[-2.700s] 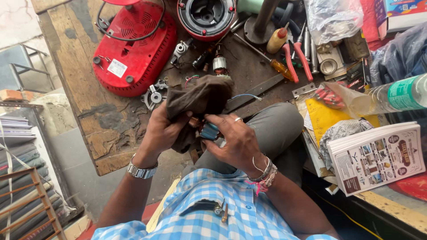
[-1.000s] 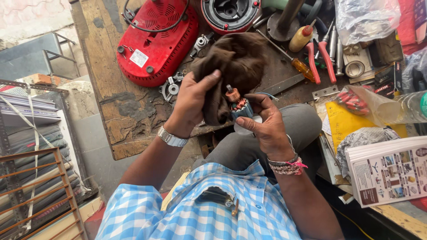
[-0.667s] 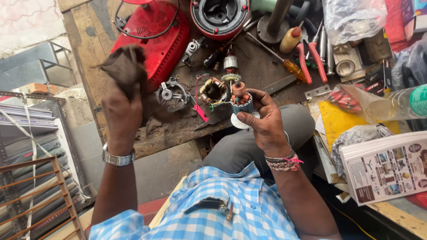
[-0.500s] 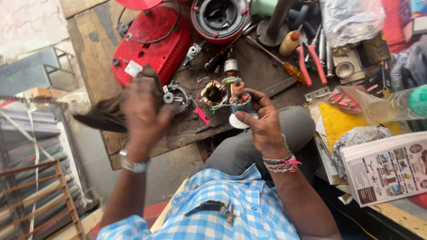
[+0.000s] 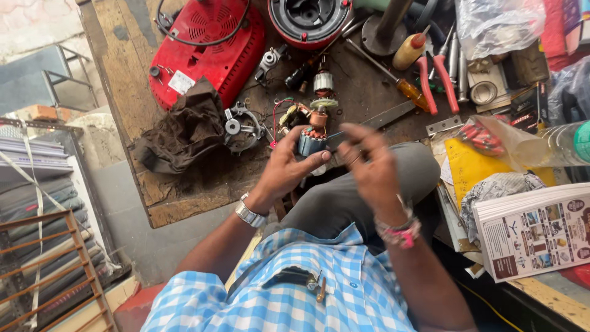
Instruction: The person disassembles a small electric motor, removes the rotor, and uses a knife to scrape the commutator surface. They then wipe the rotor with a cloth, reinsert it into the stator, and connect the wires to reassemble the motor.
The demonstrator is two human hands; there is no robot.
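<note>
1. The left hand [image 5: 284,167] grips a small motor rotor [image 5: 311,138], thumb and fingers wrapped around its grey ribbed metal drum, copper end pointing away from the body
2. The rotor sits above the person's lap, just over the near edge of the worn wooden bench [image 5: 132,92], close to the grey trouser knee
3. The right hand [image 5: 369,166] hangs just beside the rotor, blurred, fingers loosely curled and holding nothing that can be made out
4. A crumpled dark brown rag [image 5: 184,129] lies on the bench left of the hands, soft and folded, partly against a red plastic housing [image 5: 209,49] with vent slots
5. A round metal bracket [image 5: 243,126] lies beside the rag, touching its edge
6. A second small rotor [image 5: 322,83] stands further back on the bench
7. Red-handled pliers [image 5: 436,77] and an amber-handled screwdriver [image 5: 393,77] lie to the right
8. A stack of printed paper [image 5: 534,233] rests at the right, well apart from the hands
</note>
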